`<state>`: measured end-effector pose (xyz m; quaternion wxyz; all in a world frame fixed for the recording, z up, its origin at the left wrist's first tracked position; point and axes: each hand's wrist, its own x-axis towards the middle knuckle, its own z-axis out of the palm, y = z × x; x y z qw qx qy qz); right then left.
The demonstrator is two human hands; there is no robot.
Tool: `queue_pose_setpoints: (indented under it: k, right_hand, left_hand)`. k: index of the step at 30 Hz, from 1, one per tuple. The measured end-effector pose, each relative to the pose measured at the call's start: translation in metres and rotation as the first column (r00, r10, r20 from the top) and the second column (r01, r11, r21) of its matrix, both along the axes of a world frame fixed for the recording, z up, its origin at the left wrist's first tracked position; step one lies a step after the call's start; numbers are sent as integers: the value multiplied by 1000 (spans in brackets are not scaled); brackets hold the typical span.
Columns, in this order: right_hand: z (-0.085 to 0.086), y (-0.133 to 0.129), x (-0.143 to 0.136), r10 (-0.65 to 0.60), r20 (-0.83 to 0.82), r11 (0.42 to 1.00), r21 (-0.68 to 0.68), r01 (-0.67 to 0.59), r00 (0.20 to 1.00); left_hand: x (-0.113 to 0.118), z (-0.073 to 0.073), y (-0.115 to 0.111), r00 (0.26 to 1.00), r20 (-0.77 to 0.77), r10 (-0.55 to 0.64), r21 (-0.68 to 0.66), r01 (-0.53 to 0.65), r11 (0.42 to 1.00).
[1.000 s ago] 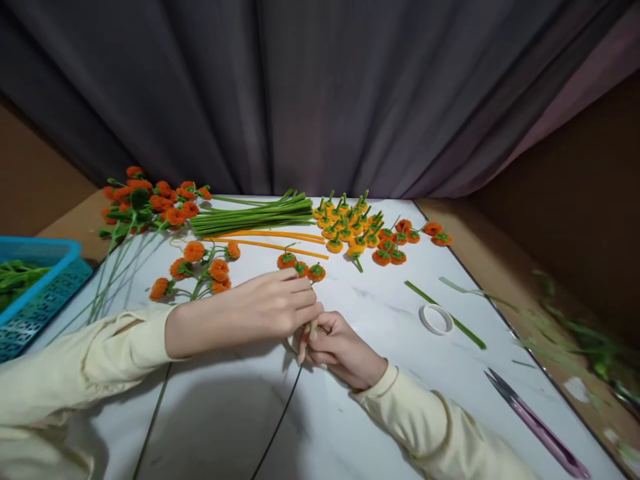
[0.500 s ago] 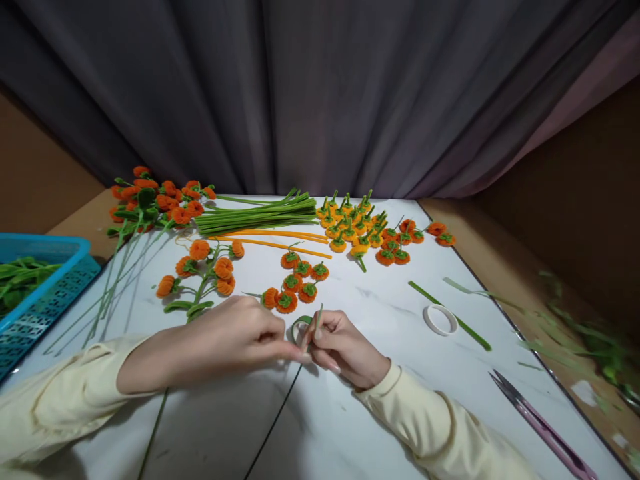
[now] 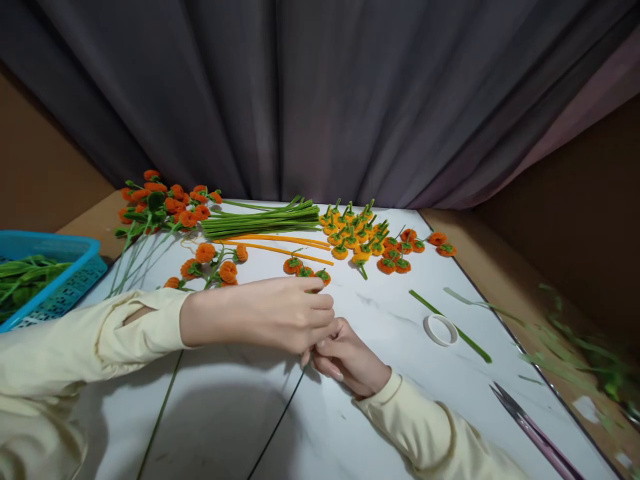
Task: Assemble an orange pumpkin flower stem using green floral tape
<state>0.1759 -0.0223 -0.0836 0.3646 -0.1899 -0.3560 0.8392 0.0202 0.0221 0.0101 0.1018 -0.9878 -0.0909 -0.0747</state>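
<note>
My left hand (image 3: pixel 273 313) is closed, its fingers bent down over the fingertips of my right hand (image 3: pixel 350 357); what it pinches is hidden. My right hand is closed in a pinch around a thin dark stem (image 3: pixel 277 427), which slants down toward the front of the table from under the fingers. Just beyond the hands lie small orange pumpkin-like chenille heads (image 3: pixel 293 265) with green tops, partly covered by my left hand. Behind my left wrist, a branch bearing several orange heads (image 3: pixel 205 253) rests on the table, its long green stem (image 3: pixel 161 413) running toward me.
Green chenille stems (image 3: pixel 263 220), orange strips (image 3: pixel 280 250) and yellow heads (image 3: pixel 350 233) lie at the back, finished orange sprays (image 3: pixel 173 203) at back left. A blue basket (image 3: pixel 85 267) is left. At right are a white tape ring (image 3: pixel 440 330) and pink-handled snips (image 3: pixel 530 427).
My left hand has moved right and over my right hand, covering the green tape loop that showed between them. My right hand stays nearly in place. The view has shifted slightly.
</note>
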Motion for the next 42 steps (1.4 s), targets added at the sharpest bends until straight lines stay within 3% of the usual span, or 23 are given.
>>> queue_pose_setpoints:
  k: [3, 9, 14, 16, 19, 22, 28, 32, 35, 39, 40, 42]
  right_hand:
    - [1, 0, 0, 37, -28, 999, 1, -37, 999]
    - [0, -1, 2, 50, -25, 998, -35, -51, 998]
    - [-1, -1, 2, 61, -86, 996, -62, -66, 994]
    - [-2, -1, 2, 56, -84, 996, -61, -61, 995]
    - [-3, -1, 2, 60, -79, 997, -44, -63, 995]
    - [-1, -1, 2, 69, -51, 997, -20, -71, 996]
    - [4, -2, 2, 110, -11, 994, 4, -110, 994]
    - [2, -3, 2, 108, -5, 994, -19, -108, 994]
    - [0, -4, 1, 119, -25, 992, -28, -119, 993]
    - [-1, -4, 1, 124, -27, 992, -17, -124, 992]
    - [0, -4, 1, 120, -16, 993, -11, -120, 993]
    - [1, -4, 1, 98, 12, 995, -8, -98, 995]
  left_hand:
    - [-6, 7, 5, 977, -131, -169, -30, 167, 986]
    - [-9, 20, 6, 987, -82, -135, -231, 113, 966]
    - [1, 12, 13, 997, 2, -75, -515, 65, 855]
    - [4, 10, 15, 997, -22, -71, -493, 51, 869]
    - [3, 12, 14, 987, -122, -101, -285, 62, 956]
    - [0, 15, 9, 980, -157, -120, -152, 96, 984]
    - [1, 25, 7, 988, -35, -150, -263, 136, 955]
    - [6, 36, 12, 974, -125, -189, -414, 122, 902]
    - [7, 30, 14, 977, -99, -191, -587, 98, 803]
    - [3, 8, 11, 995, 39, -92, -743, 91, 663]
    - [2, 4, 9, 997, 56, -48, -746, 74, 661]
    - [-1, -3, 3, 997, 72, 30, -693, 28, 720]
